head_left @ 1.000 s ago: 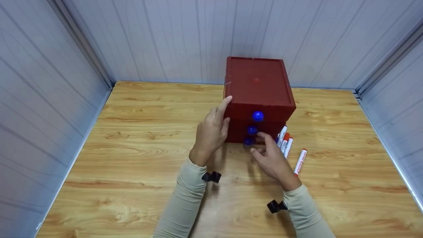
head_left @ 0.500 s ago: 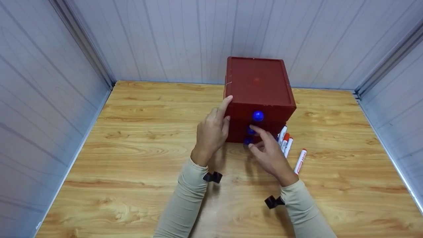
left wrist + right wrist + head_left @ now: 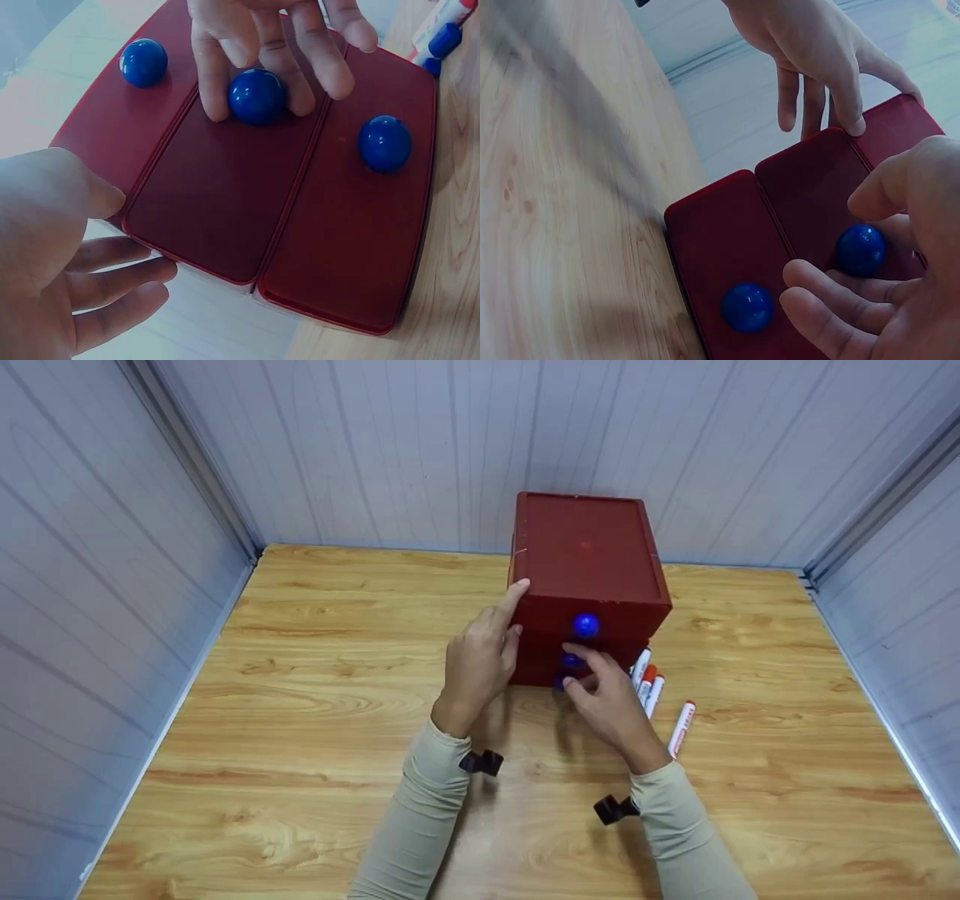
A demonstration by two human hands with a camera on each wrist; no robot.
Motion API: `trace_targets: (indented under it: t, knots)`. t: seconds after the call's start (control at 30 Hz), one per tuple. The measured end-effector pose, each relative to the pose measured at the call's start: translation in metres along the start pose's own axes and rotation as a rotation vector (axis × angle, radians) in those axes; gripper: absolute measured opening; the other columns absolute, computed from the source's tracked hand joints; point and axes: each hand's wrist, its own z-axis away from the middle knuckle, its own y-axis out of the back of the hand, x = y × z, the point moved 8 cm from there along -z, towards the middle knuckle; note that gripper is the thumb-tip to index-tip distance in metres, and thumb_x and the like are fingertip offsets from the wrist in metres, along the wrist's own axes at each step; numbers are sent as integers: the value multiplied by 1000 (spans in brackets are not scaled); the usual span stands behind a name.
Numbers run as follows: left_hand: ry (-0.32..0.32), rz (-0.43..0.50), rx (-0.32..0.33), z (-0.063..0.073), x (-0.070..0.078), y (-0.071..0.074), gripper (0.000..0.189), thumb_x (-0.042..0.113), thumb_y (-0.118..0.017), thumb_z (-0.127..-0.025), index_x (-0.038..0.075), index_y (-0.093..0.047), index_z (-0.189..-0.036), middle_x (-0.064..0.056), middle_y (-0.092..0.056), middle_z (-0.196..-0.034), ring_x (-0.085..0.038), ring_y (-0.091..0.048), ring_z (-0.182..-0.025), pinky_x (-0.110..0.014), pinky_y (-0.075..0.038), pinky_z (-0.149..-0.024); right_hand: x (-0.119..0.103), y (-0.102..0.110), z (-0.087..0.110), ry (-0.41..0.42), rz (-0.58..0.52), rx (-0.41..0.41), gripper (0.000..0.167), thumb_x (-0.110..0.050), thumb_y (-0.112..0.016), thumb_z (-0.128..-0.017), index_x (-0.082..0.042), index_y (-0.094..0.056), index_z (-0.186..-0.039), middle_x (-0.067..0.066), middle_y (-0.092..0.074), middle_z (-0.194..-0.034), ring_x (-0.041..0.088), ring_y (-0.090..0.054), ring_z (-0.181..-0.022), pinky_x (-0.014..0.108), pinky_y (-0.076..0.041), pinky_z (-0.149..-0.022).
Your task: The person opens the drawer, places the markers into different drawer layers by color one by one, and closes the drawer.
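A dark red drawer box (image 3: 592, 547) stands on the wooden table, each of its three drawer fronts carrying a round blue knob. My left hand (image 3: 476, 664) steadies the box's left side, its index fingertip on the top front corner. At the middle blue knob (image 3: 257, 97) are the fingers of my right hand (image 3: 615, 709), one on either side of it, with the thumb close by. The top blue knob (image 3: 586, 625) and the bottom blue knob (image 3: 384, 144) are untouched. All three drawer fronts look flush in the left wrist view.
Several white markers (image 3: 646, 688) lean or lie in a cluster against the box's right side. One red-capped marker (image 3: 682, 729) lies apart to their right. Pale panel walls (image 3: 390, 457) enclose the table (image 3: 300, 720) at the back and both sides.
My right hand has moved up and left, from beside the knobs to around the middle one. My left hand stays on the box corner. The markers have not moved.
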Motion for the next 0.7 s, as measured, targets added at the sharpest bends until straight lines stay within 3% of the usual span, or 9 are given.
trace_targets:
  t: [0.4,0.7]
  knots:
    - [-7,54,-8,-2,-1,4,61,9,-65,-97,28,-45,-152,-6,-65,-85,-19,-58,-68,-36,-49,-55,-2,1,10,5,5,-22,49,-13,-66,-94,-17,-58,-143,11,-61,-122,23,-65,-87,42,-52,-76]
    - [-8,65,-25,-2,-2,2,63,7,-64,-96,27,-44,-152,-9,-66,-90,-20,-58,-70,-36,-50,-56,-7,-2,26,5,0,-71,51,-16,-64,-97,-19,-53,-146,9,-58,-126,22,-65,-94,42,-54,-81]
